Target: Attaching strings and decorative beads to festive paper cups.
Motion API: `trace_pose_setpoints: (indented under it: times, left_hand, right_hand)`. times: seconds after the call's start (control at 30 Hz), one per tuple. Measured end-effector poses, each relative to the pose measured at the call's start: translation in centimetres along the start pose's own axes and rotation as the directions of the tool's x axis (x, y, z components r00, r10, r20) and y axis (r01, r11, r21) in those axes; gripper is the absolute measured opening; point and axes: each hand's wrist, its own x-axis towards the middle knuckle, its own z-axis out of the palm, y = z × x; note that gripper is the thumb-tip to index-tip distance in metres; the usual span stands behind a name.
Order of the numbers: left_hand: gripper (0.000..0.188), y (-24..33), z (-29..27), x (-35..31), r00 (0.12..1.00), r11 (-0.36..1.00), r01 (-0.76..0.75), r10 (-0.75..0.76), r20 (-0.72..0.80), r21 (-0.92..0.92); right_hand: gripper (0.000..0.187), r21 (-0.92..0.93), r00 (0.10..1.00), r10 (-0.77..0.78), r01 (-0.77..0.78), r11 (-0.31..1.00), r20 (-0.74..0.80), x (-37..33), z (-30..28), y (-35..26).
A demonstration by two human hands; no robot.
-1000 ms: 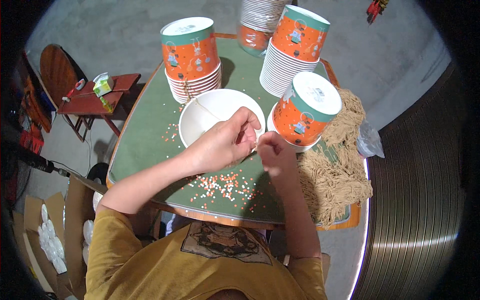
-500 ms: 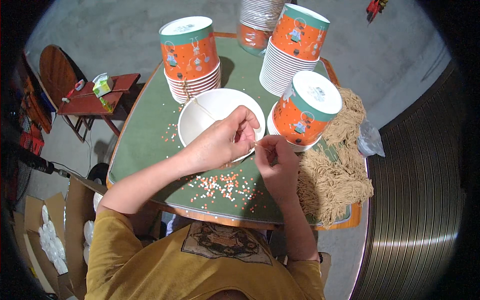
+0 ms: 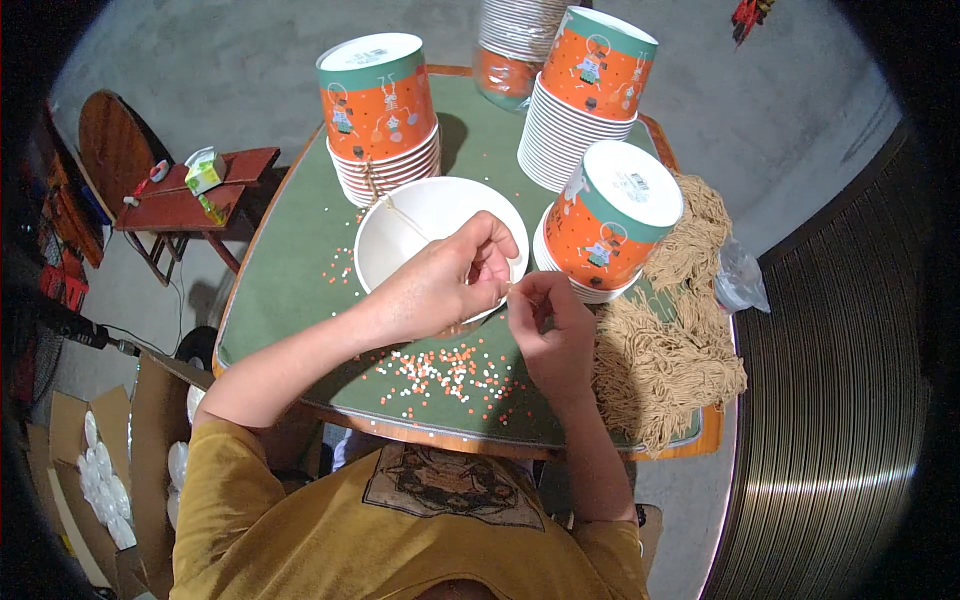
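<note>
Over the near right rim of the white tub (image 3: 385,252), the left hand (image 3: 452,275) and the right hand (image 3: 550,330) are held with their fingertips almost meeting. A thin cord (image 3: 412,222) is stretched from the tub's far left rim across its mouth to the left hand. It is pinched by the left thumb and forefinger, and a short pale bit of it is pinched by the right fingertips; how the other fingers are placed on it cannot be told. Beyond the tub to the left, a stack of orange buckets (image 3: 375,115) is set upside down. To the tub's right, a second stack (image 3: 600,235) and a tan heap of string (image 3: 670,365) are placed. Nearer than the tub, orange and white dots (image 3: 440,375) are scattered over the green tabletop (image 3: 300,300).
</note>
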Motion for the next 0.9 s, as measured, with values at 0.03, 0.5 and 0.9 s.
trace_pose_setpoints:
  times: [0.03,0.5,0.9]
  left_hand:
    - [0.025,0.0,0.0,0.0,1.0,1.0,-0.004,0.004,0.012,0.0]
    - [0.022,1.3,-0.1,-0.5,0.983,0.975,0.129,-0.15,0.11,0.18]
    - [0.011,1.2,-0.5,-1.2,0.993,0.913,-0.12,0.107,0.055,0.389]
  right_hand:
    - [0.01,-0.011,1.0,-0.003,0.003,1.0,-0.001,0.0,0.1,0.1]
    - [0.008,0.517,0.921,0.362,-0.383,0.765,0.147,-0.6,-0.2,0.5]
    - [0.007,0.321,0.954,0.301,-0.286,0.903,0.002,-1.8,0.7,0.8]
